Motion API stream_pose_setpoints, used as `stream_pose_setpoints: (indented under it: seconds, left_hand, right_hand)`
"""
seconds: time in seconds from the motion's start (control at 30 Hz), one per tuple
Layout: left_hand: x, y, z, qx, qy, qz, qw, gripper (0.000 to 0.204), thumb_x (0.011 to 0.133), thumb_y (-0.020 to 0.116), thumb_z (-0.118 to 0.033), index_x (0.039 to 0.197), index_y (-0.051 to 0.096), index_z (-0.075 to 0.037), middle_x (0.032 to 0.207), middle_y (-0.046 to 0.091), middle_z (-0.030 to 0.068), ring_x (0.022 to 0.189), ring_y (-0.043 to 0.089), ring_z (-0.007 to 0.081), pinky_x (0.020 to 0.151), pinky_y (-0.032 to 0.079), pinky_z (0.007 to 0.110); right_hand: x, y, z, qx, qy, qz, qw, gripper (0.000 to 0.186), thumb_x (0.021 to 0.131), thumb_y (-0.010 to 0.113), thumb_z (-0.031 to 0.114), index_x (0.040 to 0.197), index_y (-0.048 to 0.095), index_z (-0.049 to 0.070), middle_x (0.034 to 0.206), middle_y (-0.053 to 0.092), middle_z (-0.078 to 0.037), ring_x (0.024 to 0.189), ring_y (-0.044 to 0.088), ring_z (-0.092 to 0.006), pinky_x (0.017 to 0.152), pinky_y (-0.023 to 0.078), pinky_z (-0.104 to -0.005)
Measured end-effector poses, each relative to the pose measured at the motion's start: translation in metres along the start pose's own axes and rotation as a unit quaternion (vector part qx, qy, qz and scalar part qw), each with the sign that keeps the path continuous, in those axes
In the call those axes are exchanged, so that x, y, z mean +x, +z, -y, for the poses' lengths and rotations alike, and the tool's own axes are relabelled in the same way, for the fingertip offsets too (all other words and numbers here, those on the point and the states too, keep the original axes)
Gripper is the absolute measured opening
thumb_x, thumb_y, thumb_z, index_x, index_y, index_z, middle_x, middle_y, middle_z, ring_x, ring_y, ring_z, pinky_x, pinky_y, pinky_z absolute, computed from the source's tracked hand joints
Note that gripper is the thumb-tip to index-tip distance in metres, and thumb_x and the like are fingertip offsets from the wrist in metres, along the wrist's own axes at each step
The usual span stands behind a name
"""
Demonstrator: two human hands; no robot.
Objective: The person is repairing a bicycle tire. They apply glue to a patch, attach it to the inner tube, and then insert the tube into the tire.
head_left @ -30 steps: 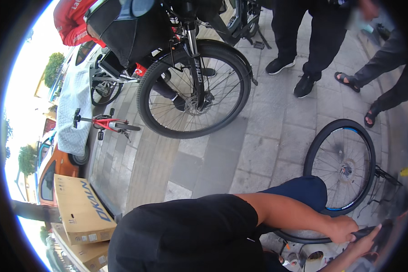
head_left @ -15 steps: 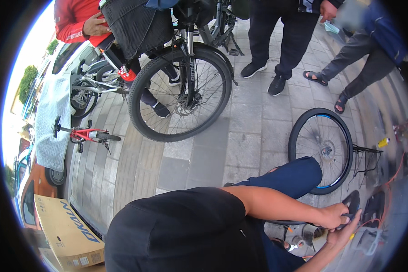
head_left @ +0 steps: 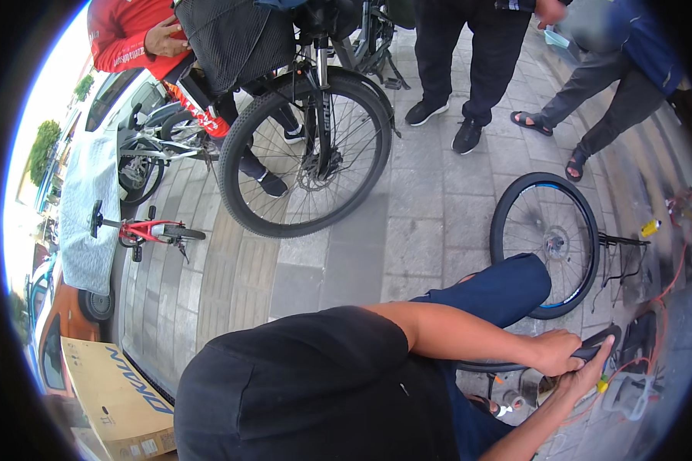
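My left hand [head_left: 557, 353] is closed at the near end of a flat black rubber tube [head_left: 598, 343], low on the right. Below it my right hand [head_left: 590, 372] is turned palm up, its fingers stretched along the tube's side and supporting it. Where the two hands meet, the grip is partly hidden. A small yellow piece [head_left: 603, 383] shows beside my right hand; its kind is unclear. Beyond my knee a bicycle wheel [head_left: 502, 234] with a black tyre lies on the paving, and part of another black tyre [head_left: 484, 366] shows under my left forearm.
A black metal rack [head_left: 621, 241] touches the wheel's right side. An orange hose [head_left: 660, 338] and a yellow bottle [head_left: 650, 227] lie at the right. A large bicycle [head_left: 315, 154] stands ahead, with several people around. A small red bicycle [head_left: 142, 230] and a cardboard box [head_left: 115, 392] are at left.
Both hands have shifted slightly up and to the right. The left hand's grip has turned on the black tube, which now lies straighter along the right fingers.
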State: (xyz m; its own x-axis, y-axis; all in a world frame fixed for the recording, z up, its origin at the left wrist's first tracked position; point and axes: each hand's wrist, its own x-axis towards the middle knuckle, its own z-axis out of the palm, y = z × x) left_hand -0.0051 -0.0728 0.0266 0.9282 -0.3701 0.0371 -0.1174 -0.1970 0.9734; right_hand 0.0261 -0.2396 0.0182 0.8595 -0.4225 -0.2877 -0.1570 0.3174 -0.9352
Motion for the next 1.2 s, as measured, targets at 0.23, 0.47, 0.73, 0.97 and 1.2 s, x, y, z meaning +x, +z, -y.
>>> stream_pose_setpoints:
  seconds: [0.23,0.47,0.73,0.97,1.2]
  left_hand:
    - [0.005,-0.019,0.024,-0.064,-0.031,0.066,0.995,0.034,0.1,0.073,-0.026,0.106,0.07,0.006,0.099,0.077,0.0221,0.081,0.078,0.0293,0.073,0.06,0.043]
    - [0.001,-0.048,0.015,-0.285,-0.146,0.133,0.938,0.019,0.108,0.065,-0.011,0.12,0.068,0.003,0.1,0.074,0.0074,0.08,0.071,0.0115,0.074,0.059,0.029]
    - [0.008,-0.02,0.03,0.089,0.041,-0.03,0.995,0.043,0.104,0.071,-0.04,0.11,0.067,0.003,0.091,0.073,0.0243,0.081,0.075,0.0338,0.073,0.057,0.047]
    - [0.007,-0.017,-0.008,-0.016,0.134,-0.05,0.99,0.038,0.091,0.077,-0.033,0.089,0.068,0.004,0.091,0.071,0.0282,0.094,0.069,0.05,0.083,0.052,0.059]
    - [0.013,-0.02,-0.022,0.084,0.174,-0.037,0.98,0.024,0.095,0.071,-0.02,0.09,0.064,0.003,0.092,0.07,0.0241,0.089,0.068,0.0489,0.078,0.052,0.058]
  right_hand:
    - [-0.015,0.043,0.001,-0.17,-0.026,-0.074,0.982,0.081,0.092,0.082,0.059,0.13,0.07,-0.012,0.124,0.074,-0.018,0.103,0.069,-0.0268,0.085,0.058,-0.0409]
    - [-0.017,0.05,0.018,-0.086,0.077,0.022,0.993,0.06,0.091,0.083,0.054,0.104,0.078,-0.004,0.088,0.073,-0.011,0.072,0.065,-0.018,0.064,0.051,-0.0352]
    - [0.016,0.052,0.0,-0.387,-0.043,-0.066,0.919,0.086,0.098,0.054,0.078,0.131,0.073,0.001,0.108,0.079,-0.023,0.105,0.073,-0.031,0.096,0.055,-0.0442]
    - [0.011,0.041,0.033,-0.29,-0.092,-0.144,0.942,0.075,0.095,0.07,0.07,0.094,0.075,-0.005,0.086,0.069,-0.009,0.077,0.062,-0.0199,0.074,0.05,-0.0326]
    - [-0.012,0.051,0.052,-0.2,-0.116,-0.148,0.962,0.076,0.094,0.07,0.074,0.08,0.064,0.0,0.082,0.06,-0.008,0.074,0.057,-0.0175,0.069,0.047,-0.0318]
